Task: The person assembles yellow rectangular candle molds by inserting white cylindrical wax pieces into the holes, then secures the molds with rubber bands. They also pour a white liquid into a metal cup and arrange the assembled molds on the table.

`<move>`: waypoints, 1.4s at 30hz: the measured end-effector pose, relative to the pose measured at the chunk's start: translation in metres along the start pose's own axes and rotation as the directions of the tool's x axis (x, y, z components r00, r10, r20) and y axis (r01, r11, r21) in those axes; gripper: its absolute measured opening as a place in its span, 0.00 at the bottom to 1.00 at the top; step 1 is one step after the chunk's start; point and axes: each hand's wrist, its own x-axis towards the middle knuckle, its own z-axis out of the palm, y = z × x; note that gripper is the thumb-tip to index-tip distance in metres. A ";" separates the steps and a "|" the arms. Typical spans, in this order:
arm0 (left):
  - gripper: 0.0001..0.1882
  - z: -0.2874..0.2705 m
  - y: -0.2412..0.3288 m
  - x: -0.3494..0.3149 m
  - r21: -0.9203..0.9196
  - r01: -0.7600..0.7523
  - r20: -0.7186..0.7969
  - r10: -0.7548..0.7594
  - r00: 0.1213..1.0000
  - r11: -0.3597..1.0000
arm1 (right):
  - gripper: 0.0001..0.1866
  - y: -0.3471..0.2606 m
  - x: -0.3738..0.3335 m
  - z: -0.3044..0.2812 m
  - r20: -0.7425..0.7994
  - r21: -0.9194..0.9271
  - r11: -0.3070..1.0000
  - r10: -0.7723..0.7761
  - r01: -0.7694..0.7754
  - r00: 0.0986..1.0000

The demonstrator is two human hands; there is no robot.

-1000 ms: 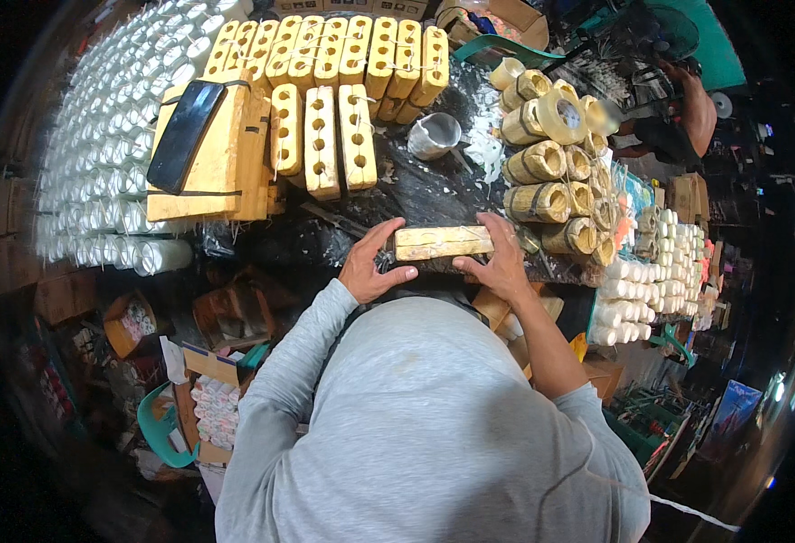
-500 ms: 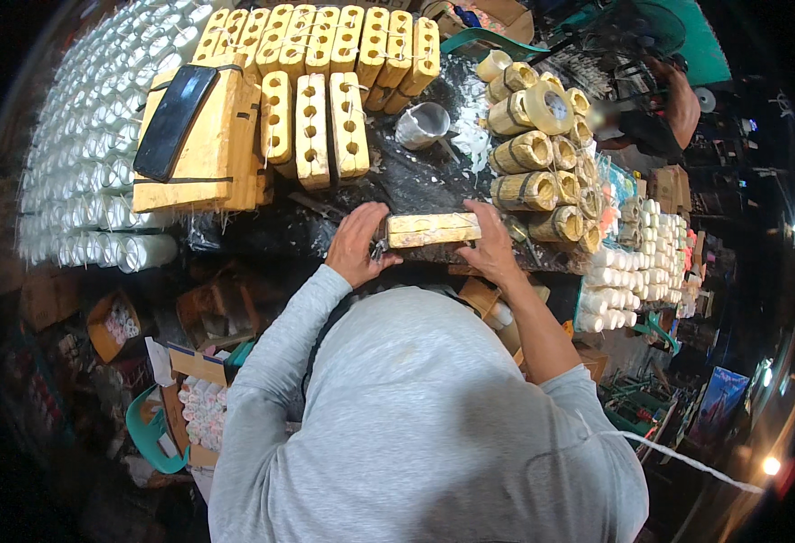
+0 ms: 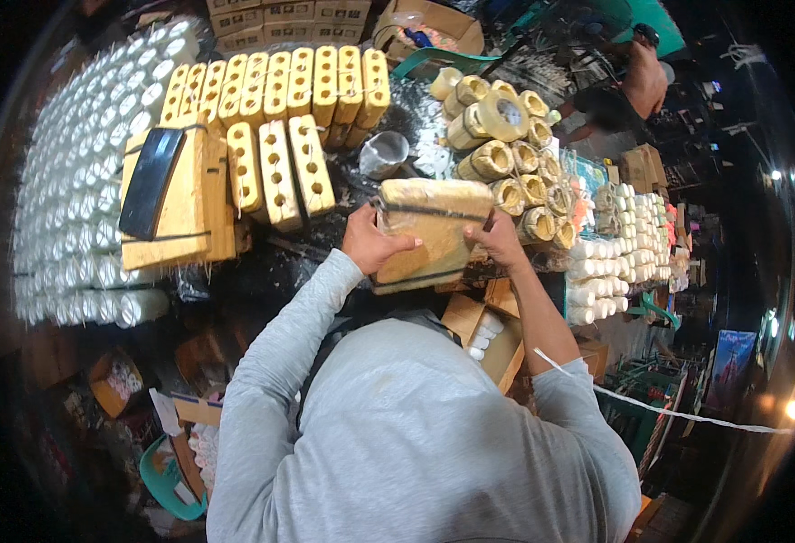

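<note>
Between my two hands, a yellow wooden block (image 3: 423,258) with dark bands round it is held up and tilted, its broad face toward me. My left hand (image 3: 370,239) is closed on its left edge, the thumb lying across the face. At the opposite edge my right hand (image 3: 499,239) grips it, thumb pressed to the front. Beyond it, similar yellow blocks with round holes (image 3: 276,172) stand in rows, and a grey cup (image 3: 384,154) sits beside them. Round hollow tubes (image 3: 511,196) are stacked past my right hand.
A black phone (image 3: 151,184) rests on banded blocks at the left, next to many white cylinders (image 3: 81,226). A clear tape roll (image 3: 503,117) lies on the tubes. White rolls (image 3: 596,281) are stacked farther right. Another person's arm (image 3: 643,83) shows at the far right.
The block has been lifted off the table's front edge and tipped, so its broad banded face shows instead of its narrow holed side. Both hands now grip it firmly.
</note>
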 end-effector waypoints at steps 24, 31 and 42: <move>0.28 0.095 0.034 0.078 -0.902 0.253 0.187 -0.210 0.960 0.351 | 0.29 -0.156 -0.012 0.017 -0.500 0.358 0.877 -0.111 0.322 0.859; 0.35 0.079 0.008 0.084 -0.362 0.542 0.366 -0.419 0.831 0.758 | 0.24 -0.156 0.151 -0.067 -0.331 0.205 0.952 -0.150 0.226 0.932; 0.37 0.009 -0.066 -0.001 0.591 0.303 -0.105 -0.300 0.948 0.748 | 0.34 -0.134 0.344 -0.013 -0.334 -0.519 0.818 0.072 -0.247 0.940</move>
